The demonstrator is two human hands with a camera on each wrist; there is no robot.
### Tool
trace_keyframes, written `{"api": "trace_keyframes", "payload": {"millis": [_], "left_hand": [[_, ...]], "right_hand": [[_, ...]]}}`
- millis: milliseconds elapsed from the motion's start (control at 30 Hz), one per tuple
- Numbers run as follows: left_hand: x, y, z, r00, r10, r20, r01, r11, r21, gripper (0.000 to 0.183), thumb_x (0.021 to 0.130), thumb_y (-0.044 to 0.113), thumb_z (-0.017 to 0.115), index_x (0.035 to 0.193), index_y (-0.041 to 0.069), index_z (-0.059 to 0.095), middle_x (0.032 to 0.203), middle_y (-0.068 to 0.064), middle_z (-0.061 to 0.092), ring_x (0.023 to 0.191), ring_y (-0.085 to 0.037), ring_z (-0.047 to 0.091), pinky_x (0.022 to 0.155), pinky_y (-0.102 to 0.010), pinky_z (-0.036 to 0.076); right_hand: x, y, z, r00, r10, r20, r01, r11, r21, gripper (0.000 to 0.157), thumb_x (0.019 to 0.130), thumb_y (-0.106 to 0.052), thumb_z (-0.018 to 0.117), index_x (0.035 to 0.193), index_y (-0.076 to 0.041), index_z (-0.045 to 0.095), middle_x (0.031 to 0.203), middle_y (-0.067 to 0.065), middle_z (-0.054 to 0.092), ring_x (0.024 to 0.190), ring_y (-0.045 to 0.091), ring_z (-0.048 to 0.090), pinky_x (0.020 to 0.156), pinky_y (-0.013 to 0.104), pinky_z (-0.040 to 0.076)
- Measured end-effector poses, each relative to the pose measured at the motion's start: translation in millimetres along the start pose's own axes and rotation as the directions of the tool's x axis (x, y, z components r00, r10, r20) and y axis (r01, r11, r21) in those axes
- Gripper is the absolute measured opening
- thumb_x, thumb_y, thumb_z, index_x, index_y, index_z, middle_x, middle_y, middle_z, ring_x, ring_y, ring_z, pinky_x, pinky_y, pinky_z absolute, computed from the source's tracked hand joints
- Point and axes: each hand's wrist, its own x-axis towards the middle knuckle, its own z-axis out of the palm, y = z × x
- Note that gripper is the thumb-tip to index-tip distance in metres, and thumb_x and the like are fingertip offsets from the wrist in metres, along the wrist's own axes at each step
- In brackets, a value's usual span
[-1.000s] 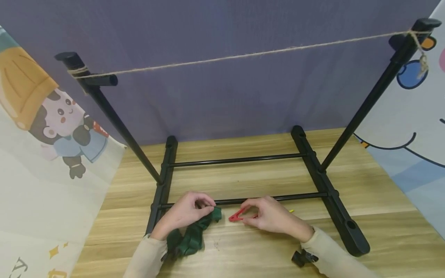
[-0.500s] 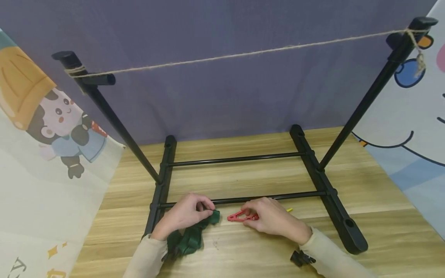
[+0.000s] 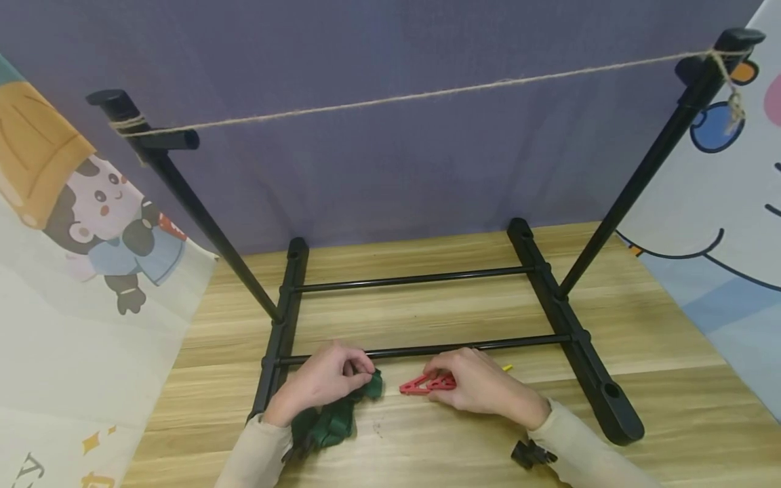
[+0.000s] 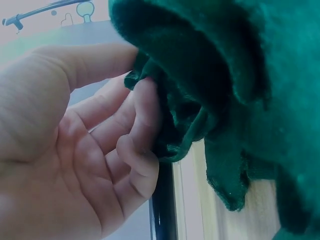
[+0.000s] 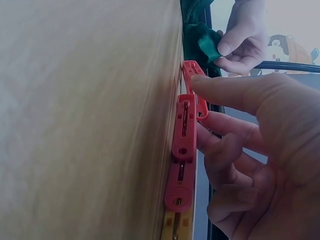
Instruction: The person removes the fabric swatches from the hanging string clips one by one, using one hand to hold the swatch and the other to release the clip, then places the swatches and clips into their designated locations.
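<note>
Between thumb and fingertips, my left hand (image 3: 332, 374) pinches one end of a dark green cloth (image 3: 334, 421). The cloth lies bunched beneath that wrist; in the left wrist view its folds (image 4: 227, 165) fill the right side. My right hand (image 3: 472, 381) pinches a red clothespin (image 3: 413, 388) low over the table, a short gap from the cloth. In the right wrist view the thumb lies against this clothespin (image 5: 189, 71). Behind it stand another red clothespin (image 5: 184, 130), a third red one (image 5: 178, 187) and a yellow one (image 5: 176, 226), partly cut off.
A black rack frame stands on the wooden table (image 3: 421, 434), its lower crossbar (image 3: 518, 344) just behind both hands. Between the left post (image 3: 207, 220) and right post (image 3: 647, 163) runs a twine line (image 3: 390, 100). A grey-purple panel (image 3: 390, 176) closes the back.
The red clothespin and my right fingers have lowered slightly, and a second red clothespin now shows beside it. My left hand keeps its pinch on the cloth, dipping a little.
</note>
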Motion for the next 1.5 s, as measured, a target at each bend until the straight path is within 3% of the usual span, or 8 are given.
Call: {"api": "trace_keyframes", "payload": {"millis": [333,700,1000,1233,1367,1500], "left_hand": [[-2.0,1.9,5.7,0.999,-0.033,0.034,0.032,0.998,0.046,0.006,0.092,0.020,0.076,0.098,0.020,0.076,0.084,0.013,0.070,0.071,-0.001,0.060,0.065,-0.024,0.048],[-2.4,-1.8,5.5,0.997,-0.037,0.074,0.035,0.999,0.030,0.007,0.095,0.022,0.073,0.101,0.019,0.076,0.085,0.011,0.069,0.074,-0.003,0.060,0.065,-0.023,0.050],[-1.7,-1.7,3.2,0.997,-0.034,0.062,0.031,0.999,0.041,0.008,0.096,0.024,0.072,0.101,0.019,0.076,0.086,0.012,0.069,0.074,-0.002,0.060,0.065,-0.023,0.049],[-3.7,0.5,0.4,0.998,-0.053,0.044,0.051,0.998,0.039,0.009,0.097,0.027,0.070,0.102,0.021,0.075,0.085,0.012,0.068,0.074,-0.004,0.060,0.064,-0.024,0.048],[-4.3,1.6,-1.5,0.998,-0.061,0.032,0.060,0.997,0.038,0.011,0.098,0.027,0.069,0.103,0.020,0.075,0.084,0.012,0.068,0.074,-0.005,0.060,0.063,-0.024,0.048],[-4.4,1.3,-4.2,0.998,-0.061,0.010,0.060,0.997,0.042,0.011,0.099,0.027,0.067,0.105,0.021,0.075,0.086,0.012,0.069,0.075,-0.004,0.060,0.064,-0.024,0.049]], "right_hand": [[-2,2,-2.0,1.000,0.018,0.024,-0.018,1.000,-0.015,0.027,0.083,-0.036,0.084,0.108,-0.027,0.077,0.101,-0.014,0.074,0.069,0.000,0.053,0.059,0.019,0.039],[-1,4,-1.6,0.999,0.021,0.025,-0.020,0.999,-0.028,0.029,0.082,-0.035,0.085,0.109,-0.026,0.077,0.104,-0.012,0.074,0.071,0.000,0.054,0.060,0.019,0.039],[1,5,-2.3,0.999,0.029,0.021,-0.028,0.999,-0.028,0.029,0.083,-0.036,0.085,0.109,-0.026,0.077,0.104,-0.012,0.074,0.071,0.000,0.053,0.060,0.020,0.039],[-1,10,-3.7,1.000,-0.020,-0.024,0.020,1.000,0.006,0.029,0.083,-0.035,0.085,0.108,-0.024,0.077,0.100,-0.013,0.075,0.074,-0.002,0.060,0.064,0.019,0.046],[-1,12,-8.8,0.998,-0.032,-0.061,0.033,0.999,0.018,0.028,0.084,-0.036,0.083,0.107,-0.021,0.077,0.100,-0.012,0.077,0.070,-0.002,0.057,0.064,0.019,0.046],[-2,12,-16.3,0.997,-0.006,-0.082,0.010,0.999,0.044,0.029,0.086,-0.039,0.082,0.108,-0.020,0.078,0.104,-0.007,0.078,0.052,-0.006,0.043,0.055,0.019,0.042]]}}
